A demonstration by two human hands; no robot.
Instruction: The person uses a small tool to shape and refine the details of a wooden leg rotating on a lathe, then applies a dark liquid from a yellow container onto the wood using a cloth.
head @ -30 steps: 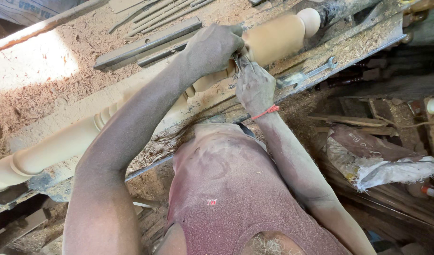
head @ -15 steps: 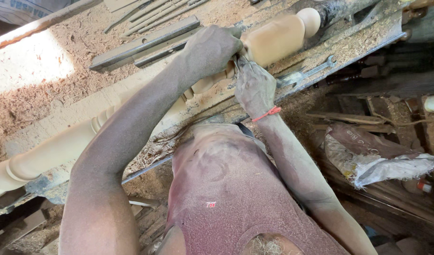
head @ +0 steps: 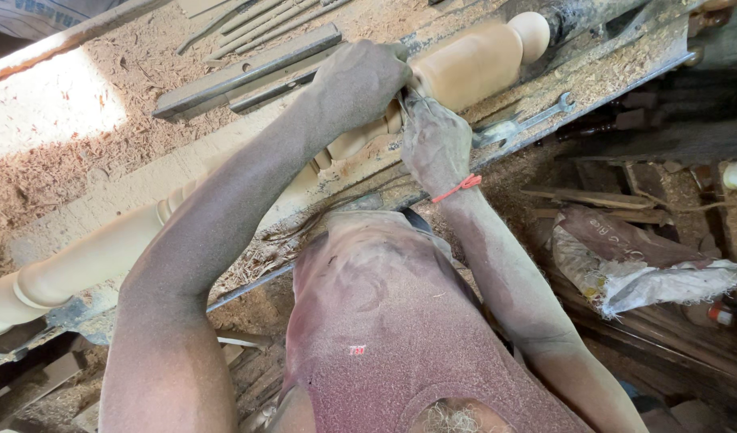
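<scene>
A long pale turned wooden spindle (head: 473,60) lies across a sawdust-covered lathe bed (head: 609,72), running from lower left to upper right. My left hand (head: 360,80) rests fisted over the spindle near its thick bulb. My right hand (head: 434,144), with a red thread at the wrist, grips a thin tool (head: 404,103) pressed against the wood just below the left hand. The tool's tip is hidden between the two hands.
Long metal bars and chisels (head: 248,68) lie on the sawdust beyond the spindle. A spanner (head: 525,124) rests on the lathe bed to the right. A crumpled sack (head: 625,261) and wood scraps sit on the floor at right.
Both hands stay at the same spot on the spindle; the view has shifted only slightly.
</scene>
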